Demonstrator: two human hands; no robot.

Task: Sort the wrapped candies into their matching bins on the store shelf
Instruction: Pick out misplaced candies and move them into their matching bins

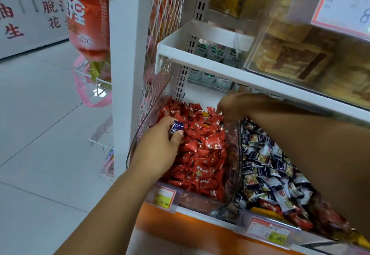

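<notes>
Where the white metal store shelf (200, 62) ends at its upright post, the lower tier carries bins side by side. Leftmost clear plastic bin (149, 118): filled with a heap of red foil-wrapped candies (202, 154). Just beside it, on the right, behind a clear divider: a heap of dark blue and white wrapped candies (266, 164), some with yellow print.

Right hand (234, 106) reaches across both heaps to the back of the red bin, fingers (220, 107) pointing down just beside a red wrapper. Whether they grip anything, cannot tell.

Left hand (160, 146) rests on the near-left part of the red heap, thumb and fingers pinching one small blue and white wrapped candy (177, 127), which is held just above the red ones.

One yellow wrapped candy (205, 113) lies among the red ones near the back.

Yellow and red price tag (163, 196) sits on the front rail below the red bin; print blurred.
</notes>
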